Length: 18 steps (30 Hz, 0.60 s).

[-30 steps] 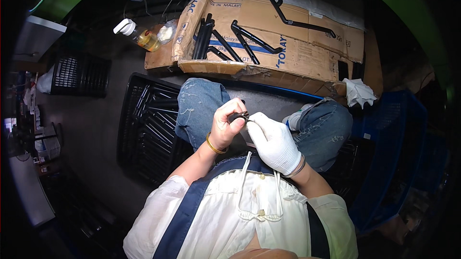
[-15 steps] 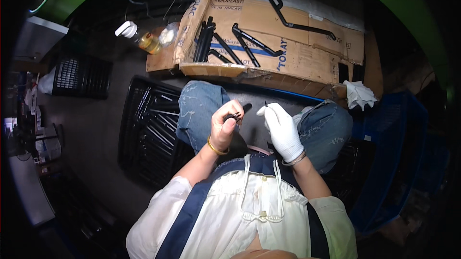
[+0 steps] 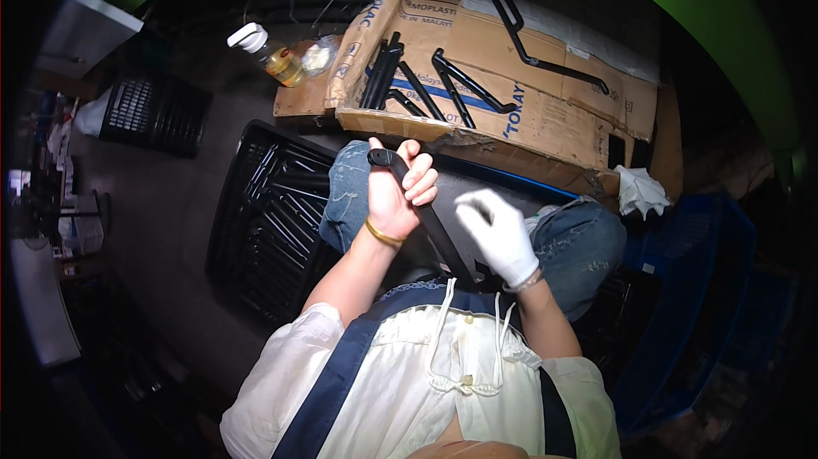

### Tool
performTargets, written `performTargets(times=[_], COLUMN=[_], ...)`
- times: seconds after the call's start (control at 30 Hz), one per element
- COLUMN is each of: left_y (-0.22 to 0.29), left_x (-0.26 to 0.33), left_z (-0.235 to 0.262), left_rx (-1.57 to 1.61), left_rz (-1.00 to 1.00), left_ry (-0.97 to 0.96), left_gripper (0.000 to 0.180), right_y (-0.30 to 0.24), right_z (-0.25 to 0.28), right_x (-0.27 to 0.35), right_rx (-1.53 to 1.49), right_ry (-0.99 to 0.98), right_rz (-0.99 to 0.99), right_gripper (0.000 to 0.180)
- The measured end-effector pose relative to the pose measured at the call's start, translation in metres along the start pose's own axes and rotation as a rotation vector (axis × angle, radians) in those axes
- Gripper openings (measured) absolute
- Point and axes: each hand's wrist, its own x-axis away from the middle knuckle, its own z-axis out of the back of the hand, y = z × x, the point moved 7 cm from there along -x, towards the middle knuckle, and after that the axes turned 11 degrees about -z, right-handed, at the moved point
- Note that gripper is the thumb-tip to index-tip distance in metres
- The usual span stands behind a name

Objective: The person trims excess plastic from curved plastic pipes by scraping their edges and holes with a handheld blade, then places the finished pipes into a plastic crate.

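Observation:
My bare left hand (image 3: 400, 191), with a gold bangle at the wrist, is closed around a long black rod-like part (image 3: 436, 229). The part has a bent, rounded end with a small hole showing above my palm, and its other end slants down toward my apron. To the right of it my white-gloved right hand (image 3: 494, 229) hovers apart from the part. Its fingers are curled in and slightly blurred; whatever may be between them is hidden. Behind my hands, several black bent parts (image 3: 469, 84) lie on an opened cardboard box (image 3: 562, 144).
A black crate (image 3: 223, 229) full of black parts stands left of my knee. A bottle with yellow liquid (image 3: 285, 67) sits beside the box. A crumpled white cloth or glove (image 3: 641, 192) lies at the box's right corner, near blue crates (image 3: 682, 289). Another black basket (image 3: 153, 118) is farther left.
The black part in my left hand has turned, so its length and bent end now show. My right hand has moved slightly down, and the small dark tip at its fingers is no longer visible.

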Motion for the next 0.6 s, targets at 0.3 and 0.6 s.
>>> performTargets(times=[0.3,0.6], left_y=[0.01,-0.037], left_x=[-0.019,0.002], left_z=[0.001,0.013], left_rx=[0.169,-0.205], left_rz=[0.1,0.019], left_ry=[-0.14,0.102], left_gripper=[0.056,0.049], right_y=[0.041,0.035], right_z=[-0.033,-0.023], right_x=[0.048,0.032], right_rx=[0.17,0.143], right_ry=[-0.373,-0.131], right_rz=[-0.291,-0.199], right_gripper=[0.031,0.031])
